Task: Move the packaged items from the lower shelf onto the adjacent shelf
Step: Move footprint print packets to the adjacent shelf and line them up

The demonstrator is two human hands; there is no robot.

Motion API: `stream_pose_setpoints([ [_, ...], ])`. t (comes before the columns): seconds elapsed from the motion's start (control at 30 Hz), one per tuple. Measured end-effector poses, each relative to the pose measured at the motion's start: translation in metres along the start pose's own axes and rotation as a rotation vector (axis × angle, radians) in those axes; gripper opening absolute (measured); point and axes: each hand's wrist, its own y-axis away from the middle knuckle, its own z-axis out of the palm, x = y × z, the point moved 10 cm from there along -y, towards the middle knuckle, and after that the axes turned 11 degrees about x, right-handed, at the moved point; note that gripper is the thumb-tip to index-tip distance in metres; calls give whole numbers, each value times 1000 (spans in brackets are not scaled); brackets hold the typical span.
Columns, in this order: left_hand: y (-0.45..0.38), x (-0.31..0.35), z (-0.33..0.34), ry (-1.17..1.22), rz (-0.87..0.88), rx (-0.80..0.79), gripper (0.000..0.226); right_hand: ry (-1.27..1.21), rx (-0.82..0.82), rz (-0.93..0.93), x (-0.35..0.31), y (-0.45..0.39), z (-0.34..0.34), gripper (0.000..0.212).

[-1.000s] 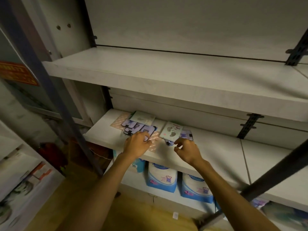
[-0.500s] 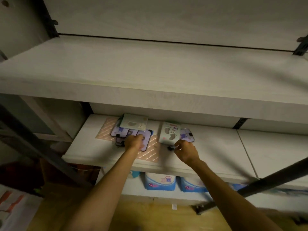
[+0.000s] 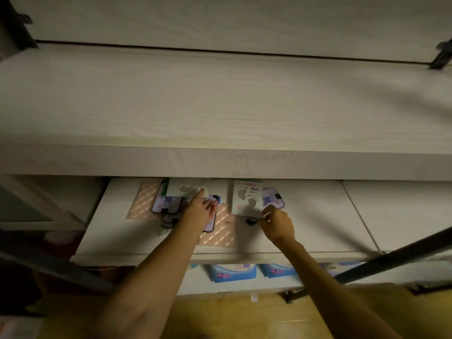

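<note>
Upper shelf (image 3: 220, 113): a broad pale board filling the top of the view, bare where I can see it, its front lip hanging over the back of the shelf below.
Lower shelf (image 3: 305, 231): the packaged items lie in two clusters on its left half; right of them the board is bare.
Neighbouring board (image 3: 403, 216): past a seam to the right, also bare as far as shown. Whether "adjacent" means this board or the upper shelf I cannot tell.
Room to move: forward and upward is blocked by the upper lip, so I judge anything lifted must come back toward the person first. A dark slanted bar (image 3: 391, 260) crosses the lower right, near the right forearm's way out.
Left cluster (image 3: 168, 204): overlapping purple packets with a white card on top, on pinkish sheets, directly under and ahead of the left hand.
Footprint card (image 3: 247, 198): white, long axis running front to back, near edge toward the right hand; a purple packet (image 3: 272, 198) peeks out from its right side.
Left hand (image 3: 199, 211): palm down on the cluster, forefinger stretched to the top card, other fingers curled; whether it grips anything I cannot tell.
Right hand (image 3: 277, 222): fingertips pinched at the footprint card's near edge, beside a small dark piece (image 3: 250, 220).
</note>
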Motion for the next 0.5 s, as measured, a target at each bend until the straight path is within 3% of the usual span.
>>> stream_pose_setpoints([
  [0.2,-3,10,4,-67,107,-31,25,-35,101,114,8,-13,-1,27],
  [0.3,-10,20,-9,-89,147,70,21,-56,104,141,7,-17,8,36],
  [0.43,1,26,-24,-34,134,111,43,-98,80,188,6,-27,24,69],
  [0.5,4,29,-41,-50,143,122,41,-115,44,248,8,-32,33,94],
])
